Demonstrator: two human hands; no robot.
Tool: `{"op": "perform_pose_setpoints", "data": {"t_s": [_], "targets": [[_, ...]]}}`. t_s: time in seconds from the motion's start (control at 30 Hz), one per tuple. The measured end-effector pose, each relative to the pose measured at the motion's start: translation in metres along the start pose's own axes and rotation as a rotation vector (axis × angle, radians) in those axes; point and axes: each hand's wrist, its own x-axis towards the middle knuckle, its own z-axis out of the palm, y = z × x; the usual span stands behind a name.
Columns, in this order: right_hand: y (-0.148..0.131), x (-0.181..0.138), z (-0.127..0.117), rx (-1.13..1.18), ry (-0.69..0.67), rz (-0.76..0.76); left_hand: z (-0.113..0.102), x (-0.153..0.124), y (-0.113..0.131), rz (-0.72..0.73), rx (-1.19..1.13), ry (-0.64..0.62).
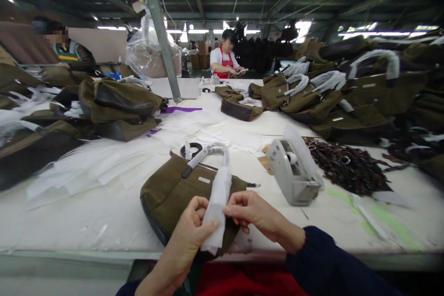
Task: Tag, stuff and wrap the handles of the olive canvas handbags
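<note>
An olive handbag (169, 189) with dark trim lies on the white table right before me. Its handle (217, 148) arches up, wrapped in white tissue. A loose sheet of white tissue paper (220, 189) hangs down the near end of the handle, over the bag's front. My left hand (194, 226) grips the sheet's lower left side between thumb and fingers. On the opposite edge, my right hand (248, 210) pinches the same paper. A coiled black strap (191, 150) sits behind the bag.
A grey tape dispenser (294, 171) stands right of the bag, by a heap of dark brown straps (347, 166). White tissue sheets (93, 166) spread leftward. Olive bags pile up at left (118, 106) and right (374, 97). Two co-workers (224, 58) are beyond; a metal post (161, 32) rises mid-table.
</note>
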Motion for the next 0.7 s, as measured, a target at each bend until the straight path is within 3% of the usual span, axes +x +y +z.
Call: {"op": "perform_pose_setpoints", "data": {"t_s": [0.23,0.33,0.4,0.53,0.63,0.7], "targets": [[0.003,0.000,0.004,-0.027,0.054,0.039,-0.001,0.000,0.000,-0.018,-0.082,-0.010],[0.009,-0.004,0.004,-0.005,0.042,0.020,-0.001,-0.001,0.004,-0.014,-0.103,-0.014],[0.013,-0.008,0.001,-0.058,0.113,-0.049,0.000,-0.002,0.007,-0.016,-0.109,-0.002],[0.011,-0.014,-0.007,-0.581,0.367,-0.496,0.002,-0.004,0.012,-0.030,-0.131,0.011],[0.002,-0.011,-0.008,-1.044,0.270,-0.842,0.003,-0.005,0.015,-0.039,-0.126,-0.002],[-0.003,-0.006,-0.007,-1.254,0.224,-0.990,0.002,-0.005,0.015,-0.048,-0.114,-0.006]]}}
